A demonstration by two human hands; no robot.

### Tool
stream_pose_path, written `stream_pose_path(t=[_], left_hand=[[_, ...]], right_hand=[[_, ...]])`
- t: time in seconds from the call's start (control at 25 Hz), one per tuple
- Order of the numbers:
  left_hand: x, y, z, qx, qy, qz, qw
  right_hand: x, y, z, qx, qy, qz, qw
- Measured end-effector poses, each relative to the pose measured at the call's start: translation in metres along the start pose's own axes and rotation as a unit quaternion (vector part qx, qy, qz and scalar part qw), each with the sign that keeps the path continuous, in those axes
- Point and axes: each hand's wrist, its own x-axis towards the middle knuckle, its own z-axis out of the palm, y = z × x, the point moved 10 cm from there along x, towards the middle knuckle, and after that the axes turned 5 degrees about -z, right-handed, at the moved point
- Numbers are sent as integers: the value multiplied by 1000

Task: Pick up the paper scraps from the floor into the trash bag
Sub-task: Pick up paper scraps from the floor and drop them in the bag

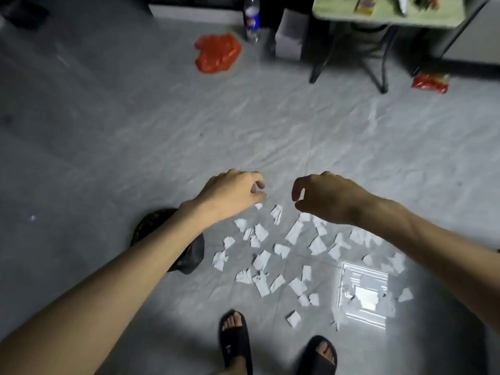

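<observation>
Paper scraps (pixel 281 250) lie scattered on the floor (pixel 162 147) before my feet. My left hand (pixel 232 192) and right hand (pixel 328 196) hover over them, fingers loosely curled, holding nothing; the dark trash bag (pixel 189 255) sits under my left forearm.

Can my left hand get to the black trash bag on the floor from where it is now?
Probably yes. The black trash bag lies just beneath the left forearm, nothing sits between them, and the left hand looks empty, so it seems free to drop back onto it.
</observation>
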Motion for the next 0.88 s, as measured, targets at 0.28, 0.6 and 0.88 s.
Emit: stream_pose_path(t=[0.28, 0.6, 0.88], left_hand=[[109, -166, 242, -248, -138, -70, 956], [200, -316, 423, -83, -68, -79, 991], [165, -399, 525, 93, 11, -181, 979]], right_hand=[[183, 71, 237, 43, -62, -56, 996], [326, 113, 507, -123, -150, -208, 959], [335, 137, 604, -233, -66, -242, 940]])
